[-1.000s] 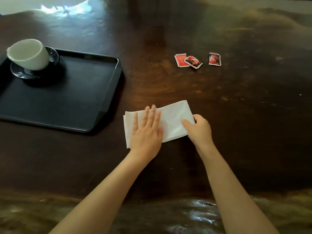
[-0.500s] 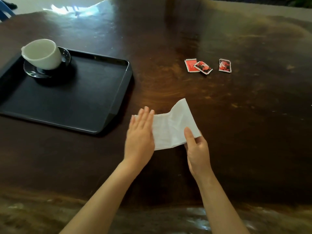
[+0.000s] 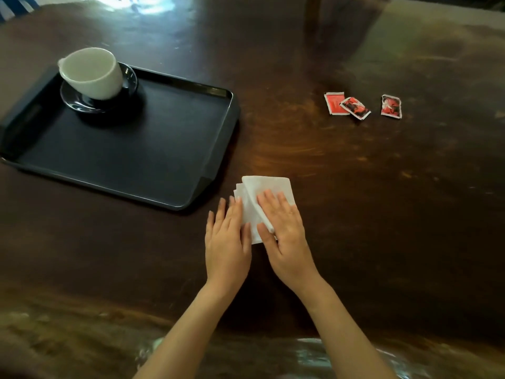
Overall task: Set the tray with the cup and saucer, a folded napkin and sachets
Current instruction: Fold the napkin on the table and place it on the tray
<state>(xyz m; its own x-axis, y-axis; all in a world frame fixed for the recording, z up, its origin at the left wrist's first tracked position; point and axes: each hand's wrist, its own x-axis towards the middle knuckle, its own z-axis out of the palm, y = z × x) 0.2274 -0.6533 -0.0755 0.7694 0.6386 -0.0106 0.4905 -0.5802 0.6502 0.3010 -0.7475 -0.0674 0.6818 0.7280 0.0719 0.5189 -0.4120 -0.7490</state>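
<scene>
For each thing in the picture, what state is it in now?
Cup: tilted on the saucer, looks empty.
Tray: holds only cup and saucer.
Napkin: folded, on the table beside the tray, under both hands.
Sachets: three, on the table, two touching.
Left hand: flat, open.
Right hand: flat, open.

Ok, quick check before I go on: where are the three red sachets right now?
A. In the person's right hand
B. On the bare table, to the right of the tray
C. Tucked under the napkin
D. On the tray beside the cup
B. The three sachets lie on the dark table, well clear of the tray, which holds only the cup and saucer.
</scene>
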